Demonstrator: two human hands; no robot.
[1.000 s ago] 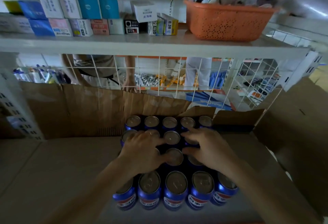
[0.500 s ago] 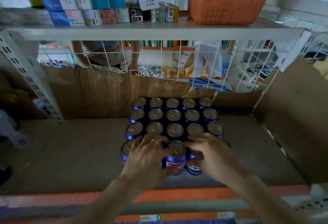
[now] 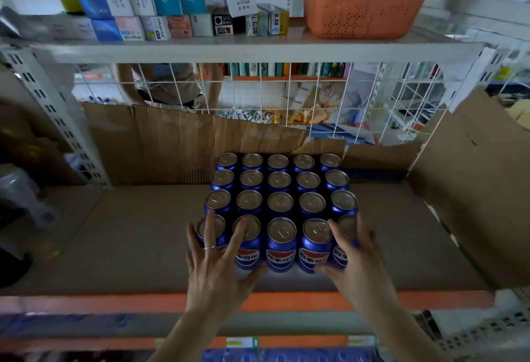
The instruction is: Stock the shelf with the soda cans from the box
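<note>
Cardboard-lined shelf (image 3: 120, 235) carrying a four-by-five block of soda cans (image 3: 279, 204) near its front edge, orange basket (image 3: 364, 10) of papers above, left hand (image 3: 213, 267) and right hand (image 3: 358, 264) spread flat-fingered against the front row, gripping nothing; an uneven shove likely topples cans.

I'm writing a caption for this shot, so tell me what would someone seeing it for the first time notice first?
The eye lands first on the block of blue soda cans packed in neat rows mid-shelf on a cardboard liner. Next come the two bare hands at the front row: the left hand spread over the left-end cans, the right hand against the right-end ones. Above, an orange basket stands out on the upper shelf at right.
</note>
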